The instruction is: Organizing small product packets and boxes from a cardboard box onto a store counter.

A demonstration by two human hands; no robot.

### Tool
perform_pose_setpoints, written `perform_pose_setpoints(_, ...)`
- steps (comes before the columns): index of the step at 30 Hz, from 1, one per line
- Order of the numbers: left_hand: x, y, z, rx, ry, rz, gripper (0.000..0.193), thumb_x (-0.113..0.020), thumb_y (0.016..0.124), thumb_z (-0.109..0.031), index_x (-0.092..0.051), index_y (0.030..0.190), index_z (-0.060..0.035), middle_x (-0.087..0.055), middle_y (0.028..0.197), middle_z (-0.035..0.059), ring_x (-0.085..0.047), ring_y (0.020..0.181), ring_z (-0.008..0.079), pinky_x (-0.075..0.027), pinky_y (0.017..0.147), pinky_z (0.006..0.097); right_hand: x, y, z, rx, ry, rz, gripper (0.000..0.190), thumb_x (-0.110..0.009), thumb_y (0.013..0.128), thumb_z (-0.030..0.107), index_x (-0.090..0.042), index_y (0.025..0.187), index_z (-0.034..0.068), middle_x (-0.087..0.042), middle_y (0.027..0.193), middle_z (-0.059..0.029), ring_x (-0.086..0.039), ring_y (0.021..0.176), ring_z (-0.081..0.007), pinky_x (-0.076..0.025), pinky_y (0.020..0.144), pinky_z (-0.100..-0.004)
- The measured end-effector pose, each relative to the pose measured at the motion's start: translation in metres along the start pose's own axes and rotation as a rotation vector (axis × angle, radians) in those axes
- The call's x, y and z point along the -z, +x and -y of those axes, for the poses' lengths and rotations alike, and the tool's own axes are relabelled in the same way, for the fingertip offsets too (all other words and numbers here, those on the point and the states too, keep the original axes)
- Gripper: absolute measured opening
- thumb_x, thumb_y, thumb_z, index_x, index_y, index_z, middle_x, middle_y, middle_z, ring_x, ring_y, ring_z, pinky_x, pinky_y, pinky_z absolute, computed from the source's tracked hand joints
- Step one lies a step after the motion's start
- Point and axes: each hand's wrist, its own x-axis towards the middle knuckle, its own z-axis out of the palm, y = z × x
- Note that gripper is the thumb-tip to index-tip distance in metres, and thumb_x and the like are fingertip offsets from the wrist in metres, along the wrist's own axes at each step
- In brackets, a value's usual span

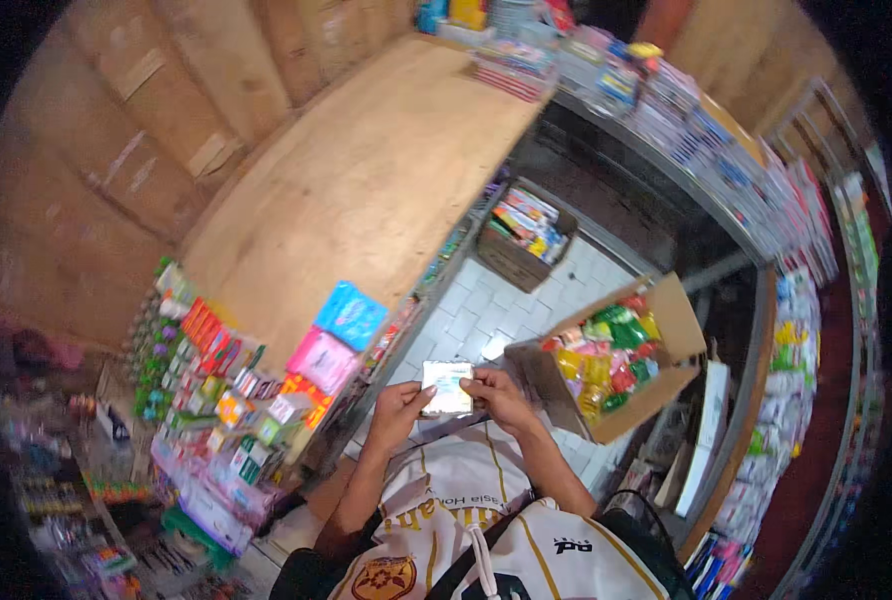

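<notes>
Between my two hands I hold a small square packet (447,390) with a glossy, pale wrapper, just in front of my body. My left hand (404,405) pinches its left edge, thumb on top. My right hand (500,397) grips the opposite edge, its thumb over the face. Glare washes out the print on the packet. To the right of my right hand stands an open cardboard box (530,379) filled with colourful bags and pouches. Left of my left hand, a pink packet (324,360) and a blue packet (351,315) lie at the wooden counter's edge.
A wooden counter (356,150) stretches away on the left, with boxed goods and small bottles (172,375) crowded at its near end. Another cardboard box (513,259) of packets rests on the tiled floor (461,322). A goods-laden glass display case (716,187) curves along the right.
</notes>
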Motion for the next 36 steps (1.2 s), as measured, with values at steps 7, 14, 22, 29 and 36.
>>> perform_pose_setpoints(7, 0.041, -0.033, -0.027, -0.160, -0.085, -0.279, 0.026, -0.061, 0.091, -0.021, -0.067, 0.095, 0.0039, -0.063, 0.075, -0.0012, -0.049, 0.062, 0.0022, -0.038, 0.053, 0.0204, -0.075, 0.038, 0.051, -0.055, 0.019, 0.287, 0.025, -0.060, 0.089, 0.016, -0.061, 0.106, -0.002, -0.065, 0.092, -0.0029, -0.060, 0.080, -0.0078, -0.047, 0.073, -0.0228)
perform_pose_setpoints(14, 0.060, -0.034, -0.043, -0.227, -0.263, -0.601, 0.026, -0.058, 0.092, -0.025, -0.068, 0.097, -0.0009, -0.061, 0.075, -0.0031, -0.055, 0.064, 0.0046, -0.048, 0.057, 0.0207, -0.123, 0.105, 0.073, -0.058, -0.213, 0.438, 0.014, -0.061, 0.088, 0.017, -0.063, 0.089, 0.003, -0.058, 0.076, 0.0033, -0.048, 0.063, -0.0047, -0.037, 0.057, -0.0207)
perform_pose_setpoints(22, 0.083, -0.019, -0.055, -0.327, -0.420, -0.782, 0.027, -0.058, 0.092, -0.016, -0.058, 0.106, 0.0068, -0.063, 0.094, 0.0115, -0.063, 0.079, 0.0160, -0.057, 0.073, 0.0306, -0.171, 0.169, 0.102, 0.055, -0.547, 0.634, 0.019, -0.065, 0.087, 0.021, -0.061, 0.074, 0.008, -0.044, 0.063, 0.0096, -0.035, 0.057, -0.0015, -0.026, 0.050, -0.0206)
perform_pose_setpoints(29, 0.112, -0.012, -0.098, -0.462, -0.304, -0.928, 0.023, -0.058, 0.091, -0.011, -0.058, 0.106, 0.0067, -0.064, 0.100, 0.0146, -0.065, 0.085, 0.0190, -0.057, 0.073, 0.0318, -0.224, 0.218, 0.133, -0.011, -0.536, 0.812, 0.018, -0.067, 0.086, 0.020, -0.063, 0.078, 0.005, -0.052, 0.062, 0.0046, -0.044, 0.053, -0.0040, -0.034, 0.048, -0.0206)
perform_pose_setpoints(36, 0.208, -0.019, -0.179, -0.441, 0.188, -1.123, 0.019, -0.060, 0.087, -0.006, -0.058, 0.101, 0.0069, -0.067, 0.088, 0.0116, -0.064, 0.081, 0.0159, -0.055, 0.070, 0.0279, -0.325, 0.280, 0.160, 0.096, -0.521, 0.949, 0.017, -0.067, 0.086, 0.018, -0.064, 0.079, 0.003, -0.058, 0.064, 0.0007, -0.052, 0.057, -0.0063, -0.041, 0.052, -0.0218)
